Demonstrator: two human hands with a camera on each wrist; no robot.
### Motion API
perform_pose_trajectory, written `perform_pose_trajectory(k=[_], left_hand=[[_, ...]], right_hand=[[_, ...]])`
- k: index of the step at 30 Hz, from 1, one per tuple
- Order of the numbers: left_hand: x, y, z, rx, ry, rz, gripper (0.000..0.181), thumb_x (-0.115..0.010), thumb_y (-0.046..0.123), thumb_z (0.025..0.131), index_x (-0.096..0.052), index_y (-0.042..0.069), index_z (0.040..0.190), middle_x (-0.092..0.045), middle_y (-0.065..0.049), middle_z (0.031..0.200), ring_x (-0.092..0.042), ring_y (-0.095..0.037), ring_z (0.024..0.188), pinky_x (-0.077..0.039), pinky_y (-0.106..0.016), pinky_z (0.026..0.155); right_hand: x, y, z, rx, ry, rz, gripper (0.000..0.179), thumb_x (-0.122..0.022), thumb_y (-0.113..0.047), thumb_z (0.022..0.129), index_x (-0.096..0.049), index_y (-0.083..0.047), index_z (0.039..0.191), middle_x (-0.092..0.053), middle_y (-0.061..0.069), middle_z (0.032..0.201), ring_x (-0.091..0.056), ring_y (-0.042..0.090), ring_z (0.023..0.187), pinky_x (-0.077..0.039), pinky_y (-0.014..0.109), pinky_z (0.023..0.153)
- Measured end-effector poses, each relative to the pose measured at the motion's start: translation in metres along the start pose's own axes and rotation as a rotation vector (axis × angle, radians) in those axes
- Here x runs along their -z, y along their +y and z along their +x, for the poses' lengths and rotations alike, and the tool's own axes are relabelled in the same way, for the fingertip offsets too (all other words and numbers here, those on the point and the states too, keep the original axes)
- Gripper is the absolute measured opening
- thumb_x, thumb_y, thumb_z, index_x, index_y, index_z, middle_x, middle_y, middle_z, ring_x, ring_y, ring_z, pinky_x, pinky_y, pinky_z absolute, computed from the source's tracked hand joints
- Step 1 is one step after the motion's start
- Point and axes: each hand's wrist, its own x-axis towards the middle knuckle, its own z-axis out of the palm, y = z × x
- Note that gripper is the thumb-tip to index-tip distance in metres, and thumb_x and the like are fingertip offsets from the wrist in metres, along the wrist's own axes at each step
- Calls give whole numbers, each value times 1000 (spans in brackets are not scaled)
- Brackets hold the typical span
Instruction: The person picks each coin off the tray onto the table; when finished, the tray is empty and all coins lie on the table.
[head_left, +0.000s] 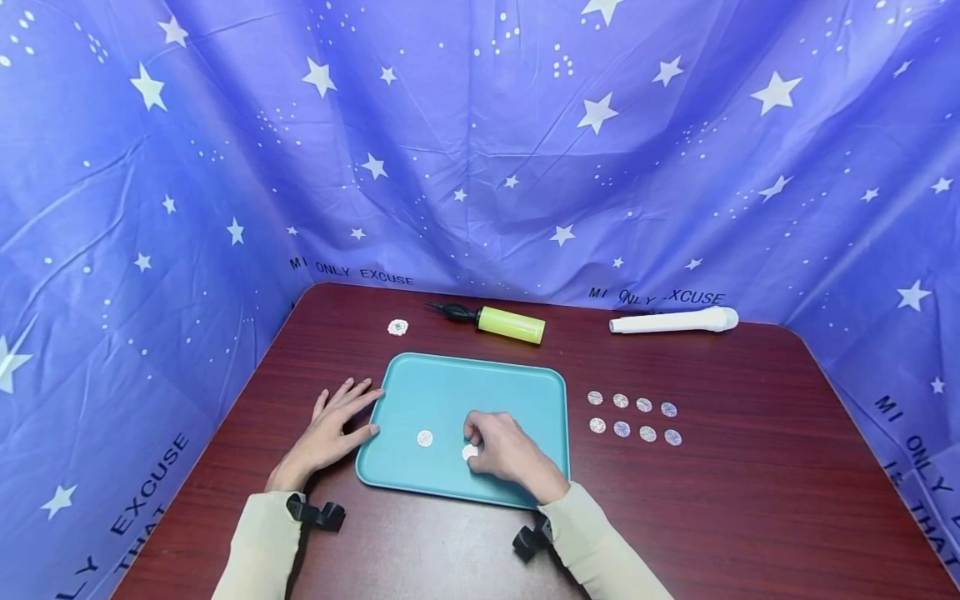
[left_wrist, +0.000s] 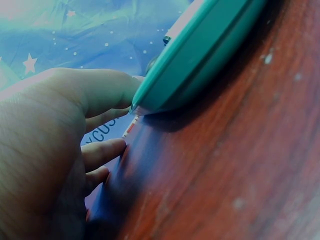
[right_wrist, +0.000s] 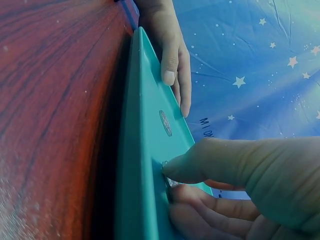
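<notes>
A teal tray lies on the table. My left hand rests at its left rim, fingers spread and fairly straight; the thumb and index fingertips touch the rim in the left wrist view. Over the lower middle of the tray, my right hand pinches a small round silvery disc between thumb and fingers. The right wrist view has this disc at the tray's surface, partly hidden by the fingertips. A second patterned disc lies flat on the tray, left of the right hand.
Right of the tray, several similar discs lie in two rows. Behind the tray are a yellow-green hand pump with a black nozzle and a scalloped white piece. A white wand-like object lies at the back right. Starry blue curtains surround the table.
</notes>
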Motion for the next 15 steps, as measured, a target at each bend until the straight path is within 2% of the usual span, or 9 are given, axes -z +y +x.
perform_pose_trajectory(k=[15], left_hand=[[0,1,0,-2,-1,-3,59,-72,29,89,-55,16,144,-42,-22,157,-23,-49,151,0,-72,116]], right_hand=[[-2,0,2,-4,-20,-45,25,-76,-4,72,-64,-13,92,-63,-4,80,-47,5,65,-42,19,61]])
